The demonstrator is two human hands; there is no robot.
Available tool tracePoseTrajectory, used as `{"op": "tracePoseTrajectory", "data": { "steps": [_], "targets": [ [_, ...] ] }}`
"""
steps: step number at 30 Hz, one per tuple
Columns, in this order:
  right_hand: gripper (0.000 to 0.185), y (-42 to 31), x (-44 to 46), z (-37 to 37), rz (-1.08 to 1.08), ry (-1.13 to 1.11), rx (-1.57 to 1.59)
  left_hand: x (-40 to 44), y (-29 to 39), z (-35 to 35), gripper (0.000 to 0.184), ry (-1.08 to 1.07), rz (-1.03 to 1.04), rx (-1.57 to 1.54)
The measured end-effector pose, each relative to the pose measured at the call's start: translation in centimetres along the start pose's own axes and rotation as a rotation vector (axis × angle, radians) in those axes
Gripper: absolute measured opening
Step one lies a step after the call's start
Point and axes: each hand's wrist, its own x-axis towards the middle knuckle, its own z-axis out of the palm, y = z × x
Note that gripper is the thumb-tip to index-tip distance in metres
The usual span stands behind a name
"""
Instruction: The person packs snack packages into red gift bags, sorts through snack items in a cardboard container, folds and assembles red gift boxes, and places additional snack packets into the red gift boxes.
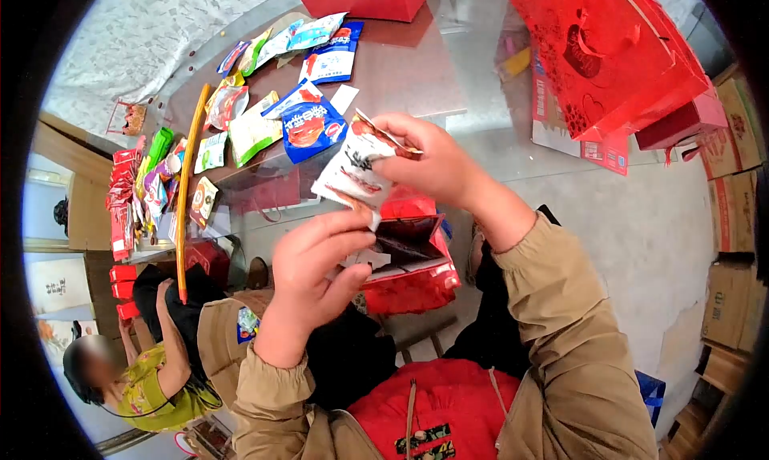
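A white snack packet with dark lettering (356, 168) is held above an open red bag (412, 288). My right hand (424, 160) grips the packet's upper right edge between thumb and fingers. Beneath it, my left hand (320, 272) has its fingertips by the packet's lower corner, at the left side of the bag's opening; whether they pinch the packet is hard to make out. Inside the bag it looks dark, with a pale piece at the left of the opening. Just beyond the packet, a blue snack packet (308, 128) lies on the glass table (432, 84).
Several snack packets (256, 128) lie left of a long yellow stick (191, 188) and beyond it. A red box (368, 0) stands at the far edge, large red bags (609, 52) at the right. Another person (152, 380) sits at lower left. Cardboard boxes (733, 212) line the right side.
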Motion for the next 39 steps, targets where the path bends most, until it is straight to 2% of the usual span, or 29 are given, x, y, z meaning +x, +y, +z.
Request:
{"op": "tracePoseTrajectory", "data": {
  "steps": [1, 4, 8, 9, 13, 22, 27, 32, 33, 35, 36, 37, 39],
  "targets": [
    [0.033, -0.1, -0.8, -0.1, -0.035, -0.016, -0.01, -0.6, 0.8, 0.0, 0.028, -0.001, -0.023, -0.023],
    [0.032, -1.5, -3.5, -0.1, -0.092, -0.026, -0.275, -2.7, 2.0, 0.3, 0.026, 0.006, -0.049, -0.179],
    [0.04, -2.5, -6.1, 0.4, -0.267, -0.038, -0.65, -4.6, 2.4, 1.1, 0.027, -0.079, -0.15, -0.135],
    [0.038, -2.4, -6.4, 0.4, -0.313, -0.077, -0.84, -5.0, 2.3, 1.3, 0.021, -0.09, -0.167, -0.089],
    [0.033, -1.6, -7.1, 1.1, -0.457, -0.071, -1.054, -5.6, 2.9, 1.6, 0.024, -0.138, -0.209, 0.044],
    [0.032, -0.9, -6.7, 0.7, -0.438, -0.207, -1.04, -6.5, 2.8, 1.6, 0.04, -0.166, -0.206, 0.199],
    [0.042, -2.4, -7.7, 1.8, -0.425, -0.33, -1.016, -6.8, 3.0, 1.1, 0.042, -0.092, -0.221, 0.372],
    [0.044, -2.2, -8.3, 1.8, -0.324, -0.373, -1.161, -7.7, 1.7, 1.0, 0.045, 0.006, -0.414, 0.373],
    [0.038, -1.7, -8.4, 1.7, -0.347, -0.352, -1.184, -8.4, 0.8, 1.3, 0.042, 0.023, -0.461, 0.269],
    [0.03, -1.7, -8.4, 1.6, -0.239, -0.389, -1.247, -9.6, -0.9, 1.7, 0.032, 0.071, -0.532, -0.008],
    [0.026, -1.4, -8.4, 1.6, -0.181, -0.407, -1.273, -9.9, -1.2, 1.7, 0.031, 0.085, -0.519, -0.007],
    [0.015, -0.4, -8.1, 1.6, -0.31, -0.354, -1.296, -10.4, -1.5, 1.7, 0.029, 0.098, -0.507, -0.006],
    [0.01, -0.2, -8.0, 1.9, -0.317, -0.401, -1.365, -10.6, -1.2, 1.4, 0.028, 0.125, -0.485, 0.024]
  ]
}}
